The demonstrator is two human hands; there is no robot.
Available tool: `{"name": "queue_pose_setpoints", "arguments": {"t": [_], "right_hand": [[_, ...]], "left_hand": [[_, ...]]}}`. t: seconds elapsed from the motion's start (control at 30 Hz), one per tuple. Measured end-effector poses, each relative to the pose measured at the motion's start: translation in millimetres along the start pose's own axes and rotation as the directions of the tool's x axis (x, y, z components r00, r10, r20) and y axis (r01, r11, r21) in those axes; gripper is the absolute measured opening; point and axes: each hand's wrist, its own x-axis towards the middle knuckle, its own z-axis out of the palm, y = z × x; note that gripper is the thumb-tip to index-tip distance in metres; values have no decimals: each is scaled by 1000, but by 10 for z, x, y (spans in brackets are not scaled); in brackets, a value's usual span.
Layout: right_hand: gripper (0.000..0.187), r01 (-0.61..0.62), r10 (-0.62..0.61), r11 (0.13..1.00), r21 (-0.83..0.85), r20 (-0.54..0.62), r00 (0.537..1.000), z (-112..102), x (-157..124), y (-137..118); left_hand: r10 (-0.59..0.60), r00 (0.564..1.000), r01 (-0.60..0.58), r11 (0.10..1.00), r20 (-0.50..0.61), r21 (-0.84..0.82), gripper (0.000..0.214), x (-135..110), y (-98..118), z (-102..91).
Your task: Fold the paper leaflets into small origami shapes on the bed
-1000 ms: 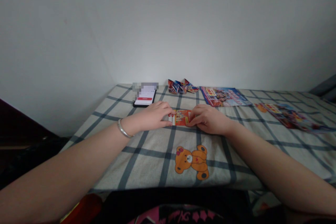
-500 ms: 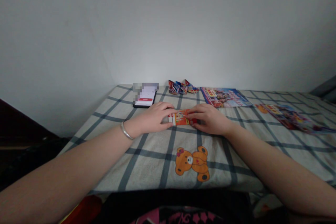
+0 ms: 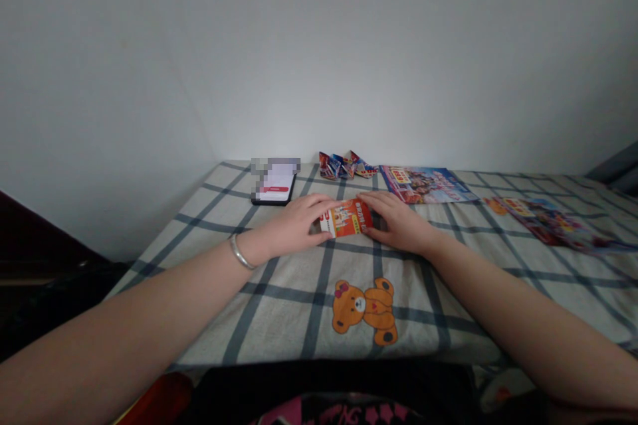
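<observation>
A small folded red and orange paper (image 3: pixel 345 218) stands tilted up on its edge on the checked sheet (image 3: pixel 279 292). My left hand (image 3: pixel 294 224), with a silver bangle on the wrist, pinches its left end. My right hand (image 3: pixel 399 222) grips its right end, fingers curled behind it. Both hands rest on the sheet, just beyond an orange bear print (image 3: pixel 366 310).
A phone (image 3: pixel 274 186) with a lit screen lies at the back left near the wall. Several small folded paper shapes (image 3: pixel 346 165) sit behind the hands. One colourful flyer (image 3: pixel 426 184) and a second flyer (image 3: pixel 545 220) lie to the right.
The folded paper lay flat under my fingers; now both hands have tipped it up so its printed face shows toward me.
</observation>
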Motion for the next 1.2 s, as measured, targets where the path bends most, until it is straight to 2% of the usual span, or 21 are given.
{"name": "queue_pose_setpoints", "arguments": {"t": [0.13,0.33,0.43,0.57,0.73,0.83,0.97,1.07,1.2], "right_hand": [[68,-40,39,999,-11,-69,997,-23,22,-47],[34,-39,16,995,-97,-226,974,-92,28,-111],[19,-20,-12,994,-111,-288,958,-117,28,-143],[15,-26,-18,991,-129,-327,945,-124,23,-143],[19,-43,13,995,-93,-305,952,-111,20,-83],[25,-34,2,994,-99,-306,952,-119,31,-76],[32,45,-92,986,-161,-293,952,-143,48,-117],[31,133,-181,974,-185,-269,946,-158,54,-159],[33,167,-221,962,-215,-256,941,-170,52,-195]], "left_hand": [[69,991,-74,997,-115,-35,53,19,30,-5],[257,931,-257,966,-259,35,45,46,110,-31],[339,899,-322,941,-277,107,43,51,146,-47],[423,876,-399,906,-231,143,45,41,164,-54],[391,907,-373,918,-158,132,42,27,182,-78],[349,922,-334,936,-167,110,39,25,199,-108],[297,939,-287,955,-174,78,45,17,202,-124],[262,950,-243,962,-172,124,42,13,186,-111],[248,951,-217,962,-188,168,38,14,158,-88]]}}
